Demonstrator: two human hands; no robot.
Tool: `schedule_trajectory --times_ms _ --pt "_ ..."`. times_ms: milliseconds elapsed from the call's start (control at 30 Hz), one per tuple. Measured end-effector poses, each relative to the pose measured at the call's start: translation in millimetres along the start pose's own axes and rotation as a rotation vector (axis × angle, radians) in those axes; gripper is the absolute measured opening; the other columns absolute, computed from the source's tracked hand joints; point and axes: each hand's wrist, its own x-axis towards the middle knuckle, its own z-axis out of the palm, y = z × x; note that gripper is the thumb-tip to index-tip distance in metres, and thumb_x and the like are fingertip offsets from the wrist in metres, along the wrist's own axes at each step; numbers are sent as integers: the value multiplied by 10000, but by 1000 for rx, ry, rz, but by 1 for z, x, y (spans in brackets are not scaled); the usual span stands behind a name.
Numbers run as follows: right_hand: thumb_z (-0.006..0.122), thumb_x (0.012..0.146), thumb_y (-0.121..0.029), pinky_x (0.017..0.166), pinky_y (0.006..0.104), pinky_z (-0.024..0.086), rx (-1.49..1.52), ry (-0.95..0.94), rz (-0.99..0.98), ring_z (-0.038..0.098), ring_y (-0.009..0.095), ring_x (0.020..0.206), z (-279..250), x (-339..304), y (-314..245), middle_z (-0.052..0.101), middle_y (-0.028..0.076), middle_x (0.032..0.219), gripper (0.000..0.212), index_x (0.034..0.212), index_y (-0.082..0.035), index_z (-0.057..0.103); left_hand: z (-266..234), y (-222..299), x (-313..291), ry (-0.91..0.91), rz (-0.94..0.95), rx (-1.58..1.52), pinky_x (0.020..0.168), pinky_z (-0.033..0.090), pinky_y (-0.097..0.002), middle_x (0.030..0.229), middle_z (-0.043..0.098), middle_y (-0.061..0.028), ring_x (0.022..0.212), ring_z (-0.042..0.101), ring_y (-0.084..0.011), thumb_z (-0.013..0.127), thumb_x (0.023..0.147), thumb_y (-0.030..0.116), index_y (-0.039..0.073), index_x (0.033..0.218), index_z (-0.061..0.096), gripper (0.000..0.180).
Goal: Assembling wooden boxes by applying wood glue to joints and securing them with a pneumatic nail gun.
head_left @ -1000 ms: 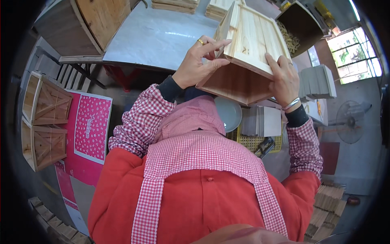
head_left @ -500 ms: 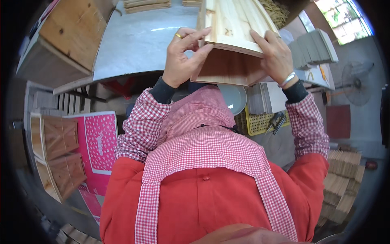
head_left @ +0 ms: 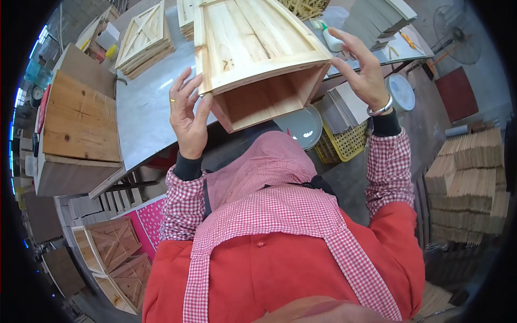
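A pale wooden box [head_left: 264, 99] sits at the near edge of the table, its hollow side facing me. On top of it lies a framed plank panel [head_left: 253, 43]. Beside the panel's near left corner is my left hand [head_left: 187, 116], fingers spread and tips at the edge. My right hand [head_left: 366, 72] is open at the near right corner, thumb close to the wood and index finger raised. Neither hand is wrapped round the box.
Stacked framed panels [head_left: 144, 40] lie on the grey table [head_left: 140, 116]. A large wooden box [head_left: 81, 118] stands at left. Behind my right hand are a white bottle [head_left: 333, 40] and grey boards [head_left: 377, 21]. Below are a basin [head_left: 304, 126] and a yellow crate [head_left: 344, 148].
My right hand has come off the panel's top to its right corner, and its fingers have opened. My left hand has shifted along the left edge. The view has turned, showing more table.
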Motion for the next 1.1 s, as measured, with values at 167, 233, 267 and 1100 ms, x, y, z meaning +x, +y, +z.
schedule_trajectory --times_ms 167,233,267,1100 --pt "662 822 -37 865 289 487 393 -34 177 563 176 1132 20 -23 29 550 130 1326 419 1234 -16 590 0 1 3 -70 -46 -63 1049 346 -363 1434 395 -178 1318 396 -256 557 899 8 26 1267 528 370" --pt "656 822 -27 851 288 493 440 -10 158 582 178 1095 24 -22 35 563 135 1304 398 1216 -17 602 0 3 3 -103 -74 -20 1104 277 -406 1480 333 -206 1349 360 -281 500 924 13 20 1286 501 362" --pt "651 822 -17 837 286 499 470 -7 152 601 180 1058 24 -21 36 577 140 1283 377 1197 -17 615 0 4 4 -102 -67 -8 1104 277 -406 1480 333 -206 1349 360 -281 500 924 13 20 1286 501 362" --pt "569 827 -142 767 381 524 -233 -213 914 649 305 868 174 149 354 672 165 873 158 900 -18 636 -23 25 -62 519 -657 -34 927 460 -330 1416 387 -136 1130 550 -216 473 984 292 15 1400 366 511"
